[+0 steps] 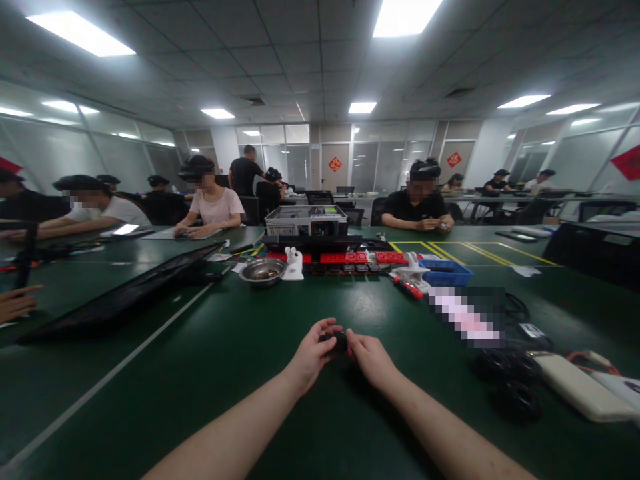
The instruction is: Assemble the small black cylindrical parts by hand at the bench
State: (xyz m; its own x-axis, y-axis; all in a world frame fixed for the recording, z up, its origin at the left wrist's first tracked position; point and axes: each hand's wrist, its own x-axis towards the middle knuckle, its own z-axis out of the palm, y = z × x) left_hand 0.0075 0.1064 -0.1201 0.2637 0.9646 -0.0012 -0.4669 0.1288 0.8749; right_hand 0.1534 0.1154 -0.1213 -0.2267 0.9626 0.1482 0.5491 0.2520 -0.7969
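Note:
Both of my hands meet over the green table [210, 373], pinching a small black round part [339, 341] between them. My left hand [314, 353] curls its fingers around the part's left side. Fingertips of my right hand [370, 357] press on its right side. The part is too small and dark to name more closely. Beyond my hands stand a metal bowl [263, 271], a small white object [294, 264] and a row of red parts [350, 257].
A black flat panel [125, 297] lies at the left. A blue tray [447, 273], a red-handled tool [407, 287], black rings [515, 383] and a white device [580, 387] lie at the right. An open computer case [306, 221] stands behind. Several people sit around the tables.

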